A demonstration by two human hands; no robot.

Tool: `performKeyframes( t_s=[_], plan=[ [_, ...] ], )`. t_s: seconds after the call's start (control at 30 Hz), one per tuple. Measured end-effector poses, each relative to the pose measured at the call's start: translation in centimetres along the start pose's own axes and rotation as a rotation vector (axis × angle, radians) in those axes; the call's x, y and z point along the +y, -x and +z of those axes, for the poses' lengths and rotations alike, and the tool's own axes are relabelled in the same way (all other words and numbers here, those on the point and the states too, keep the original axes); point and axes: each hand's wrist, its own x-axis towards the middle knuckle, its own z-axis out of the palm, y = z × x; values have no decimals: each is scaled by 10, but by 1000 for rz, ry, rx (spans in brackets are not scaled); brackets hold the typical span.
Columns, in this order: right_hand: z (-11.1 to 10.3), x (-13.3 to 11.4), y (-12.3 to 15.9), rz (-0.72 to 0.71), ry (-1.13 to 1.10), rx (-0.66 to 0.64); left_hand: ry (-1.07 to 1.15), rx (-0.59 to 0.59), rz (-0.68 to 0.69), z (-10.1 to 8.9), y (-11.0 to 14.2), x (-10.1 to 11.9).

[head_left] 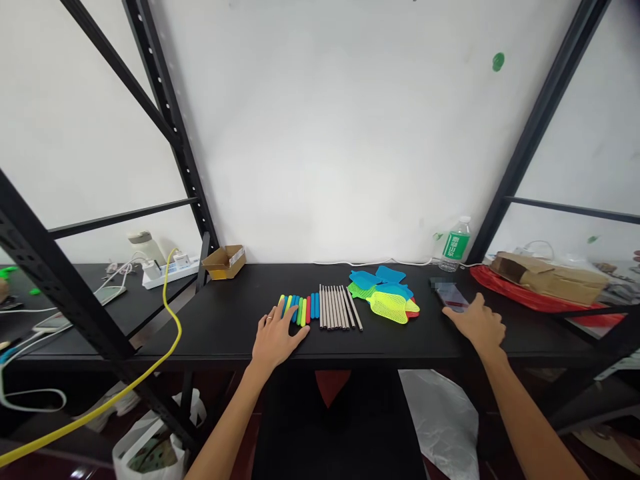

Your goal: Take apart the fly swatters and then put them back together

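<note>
My left hand [273, 337] lies on the black table with its fingers apart, fingertips against the left end of a row of blue, yellow, green and red handles [309, 310]. Right of that row, several thin grey rods [333, 307] lie side by side, the last one slanted. Beyond them is a loose pile of mesh fly swatter heads [390, 307] in blue, green, yellow and red. My right hand [479, 325] rests at the near right edge of a phone [450, 295], thumb and fingers apart. It touches the phone without visibly gripping it.
A small cardboard box [225, 262] stands at the back left, a water bottle [456, 245] at the back right. Black rack posts [183, 143] flank the table [225, 320]. A yellow cable [173, 333] hangs at left; a brown package [550, 277] lies at right.
</note>
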Motion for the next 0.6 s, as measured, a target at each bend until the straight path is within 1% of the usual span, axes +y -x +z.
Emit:
performKeyframes(
  t_s=[0.1,0.2,0.43,0.6],
  plan=[
    [-1,20,-12,28,-20,6,-10,-5,0,-1,-1,1],
    [-5,29,-14,32,-50,-21,-12,-8,-1,-1,-2,1],
    [-5,23,3,45,-69,9,-16,-9,1,0,-3,0],
    [-5,22,-3,47,-72,28,-24,-1,2,1,-3,0]
  ],
)
